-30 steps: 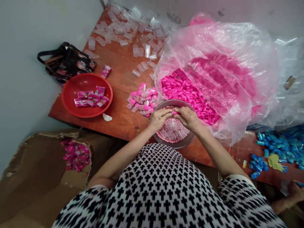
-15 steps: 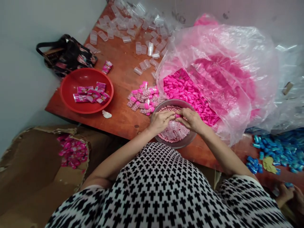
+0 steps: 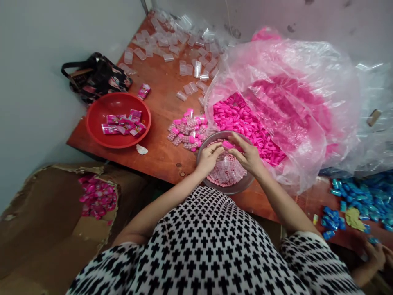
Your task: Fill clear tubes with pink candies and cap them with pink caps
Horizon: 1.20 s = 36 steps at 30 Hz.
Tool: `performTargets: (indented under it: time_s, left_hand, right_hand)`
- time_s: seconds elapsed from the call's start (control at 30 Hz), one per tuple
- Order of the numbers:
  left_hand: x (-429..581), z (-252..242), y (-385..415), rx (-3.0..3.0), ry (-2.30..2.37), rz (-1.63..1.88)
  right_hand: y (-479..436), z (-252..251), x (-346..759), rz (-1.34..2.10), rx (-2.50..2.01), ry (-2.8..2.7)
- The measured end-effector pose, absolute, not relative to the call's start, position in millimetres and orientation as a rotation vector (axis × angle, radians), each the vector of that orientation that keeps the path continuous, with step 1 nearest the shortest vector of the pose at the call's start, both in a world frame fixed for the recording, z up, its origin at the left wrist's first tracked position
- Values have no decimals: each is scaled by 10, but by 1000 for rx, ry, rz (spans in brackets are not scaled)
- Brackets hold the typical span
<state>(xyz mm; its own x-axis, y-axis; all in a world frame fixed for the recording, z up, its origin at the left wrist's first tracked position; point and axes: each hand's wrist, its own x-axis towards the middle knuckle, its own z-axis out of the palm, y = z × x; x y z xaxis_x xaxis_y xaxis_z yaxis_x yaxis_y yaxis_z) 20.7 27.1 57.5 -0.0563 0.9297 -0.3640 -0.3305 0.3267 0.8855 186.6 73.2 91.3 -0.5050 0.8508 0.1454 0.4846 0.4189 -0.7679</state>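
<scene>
My left hand [image 3: 210,157] is closed around a small clear container, mostly hidden by the fingers, over the near-left part of a metal bowl [image 3: 201,180]. A bright pink cap [image 3: 227,144] shows at the container's upper end. Just right of that cap is my right hand [image 3: 245,153], its fingers and thumb spread apart; whether the palm touches the cap I cannot tell. Pink beads [image 3: 219,180] line the bowl, with clear containers [image 3: 229,170] lying on them. Left of the bowl, bead-filled containers with pink caps [image 3: 187,129] form a pile.
A large plastic bag [image 3: 334,73] spills pink caps [image 3: 242,119]. Clear containers [image 3: 184,67] lie at the back. A red bowl [image 3: 98,135] holds pink packets, beside a handbag [image 3: 104,78]. Below is a cardboard box [image 3: 39,229]. Blue pieces [image 3: 362,200] and another person's hands [image 3: 374,254] are at right.
My right hand's fingers have come off the pink cap and spread apart. My left hand has tilted and drawn in slightly. The whole view has shifted a little.
</scene>
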Motion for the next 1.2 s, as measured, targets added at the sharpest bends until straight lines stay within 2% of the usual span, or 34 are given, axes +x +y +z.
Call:
performTargets:
  time_s: [0.1, 0.23, 0.37, 0.57, 0.63, 0.87, 0.97, 1.1, 1.2]
  left_hand:
    - [209, 592, 276, 490, 1134, 1190]
    - [196, 551, 281, 673, 1165, 1233]
    - [161, 519, 258, 1068, 1254, 1219]
    - [163, 562, 170, 1378, 1272, 1217]
    - [175, 576, 129, 1384, 1285, 1230]
    - [168, 547, 59, 1355, 1310, 1210]
    - [138, 476, 124, 1314, 1348, 1183]
    - [-9, 420, 366, 1169, 1301, 1175]
    - [-290, 339, 665, 1074, 1376, 1281]
  right_hand:
    - [612, 906, 1919, 1232, -1211, -1668]
    - [508, 795, 1943, 1594, -1208, -1185]
    - [577, 823, 1919, 1810, -1200, -999]
    - [621, 924, 1829, 2475, -1068, -672]
    - [559, 889, 1755, 2492, -1052, -570]
    - [335, 739, 1456, 2132, -1179, -493]
    - [398, 708, 1401, 2204, -1175, -471]
    - [678, 722, 1484, 2350, -1132, -678]
    - [882, 655, 1707, 2055, -1264, -1019]
